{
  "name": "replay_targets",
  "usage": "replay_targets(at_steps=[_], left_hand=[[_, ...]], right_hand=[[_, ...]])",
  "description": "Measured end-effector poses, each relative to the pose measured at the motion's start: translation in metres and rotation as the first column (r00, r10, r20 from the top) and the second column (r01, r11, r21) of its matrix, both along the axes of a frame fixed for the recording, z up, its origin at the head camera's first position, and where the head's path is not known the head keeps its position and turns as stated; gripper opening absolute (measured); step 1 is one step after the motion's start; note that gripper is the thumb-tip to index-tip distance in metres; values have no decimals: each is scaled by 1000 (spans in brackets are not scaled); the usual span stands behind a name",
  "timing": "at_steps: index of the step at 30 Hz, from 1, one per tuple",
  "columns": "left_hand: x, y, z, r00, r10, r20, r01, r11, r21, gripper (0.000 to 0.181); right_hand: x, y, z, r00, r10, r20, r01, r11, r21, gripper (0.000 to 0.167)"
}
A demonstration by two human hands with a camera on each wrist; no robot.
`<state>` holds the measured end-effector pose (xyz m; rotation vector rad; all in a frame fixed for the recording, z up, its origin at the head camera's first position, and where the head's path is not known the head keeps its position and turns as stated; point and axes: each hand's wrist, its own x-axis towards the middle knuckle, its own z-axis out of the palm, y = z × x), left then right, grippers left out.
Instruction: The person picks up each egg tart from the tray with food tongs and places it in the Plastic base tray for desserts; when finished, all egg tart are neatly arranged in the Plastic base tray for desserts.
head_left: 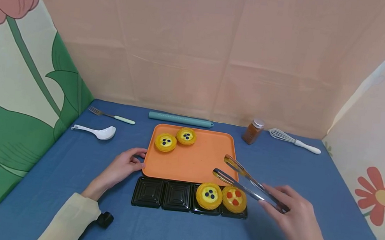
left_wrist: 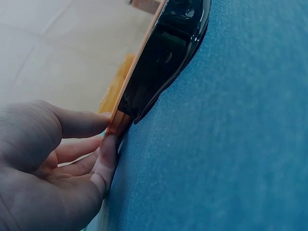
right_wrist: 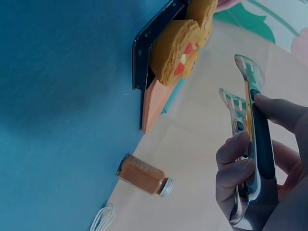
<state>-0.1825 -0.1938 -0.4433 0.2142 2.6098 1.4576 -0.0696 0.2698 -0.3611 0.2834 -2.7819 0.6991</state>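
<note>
The left hand (head_left: 121, 170) pinches the left edge of the orange tray (head_left: 190, 169) between thumb and fingers, as the left wrist view also shows. In the right hand (head_left: 296, 216) are metal tongs (head_left: 254, 183), their tips parted with nothing between them, over the tray's right front corner. Two yellow tarts with blue dots (head_left: 165, 142) (head_left: 186, 136) lie at the tray's back left. A black four-section container (head_left: 178, 196) lies along the tray's front edge; its third section holds a blue-dotted tart (head_left: 209, 196), its rightmost a red-dotted tart (head_left: 234, 199).
Behind the tray lies a teal rod (head_left: 180, 120). A brown-filled jar (head_left: 252, 131) and a whisk (head_left: 294, 141) are at the back right. A fork (head_left: 112, 115) and a white spoon (head_left: 96, 131) lie at the back left.
</note>
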Motion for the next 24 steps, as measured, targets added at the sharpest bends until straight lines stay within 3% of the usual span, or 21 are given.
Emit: replay_targets(at_steps=[5, 14, 24], left_hand=[[0, -1, -1, 1000, 2, 0, -2, 1000, 2, 49], [1, -1, -1, 1000, 9, 15, -9, 1000, 1, 50], [-1, 0, 3, 1000, 6, 4, -6, 1000, 1, 49]], right_hand=[[-15, -5, 0, 998, 55, -20, -55, 998, 8, 41], [-48, -17, 5, 994, 97, 60, -99, 994, 37, 40], [-87, -21, -7, 989, 111, 98, -118, 990, 72, 43]])
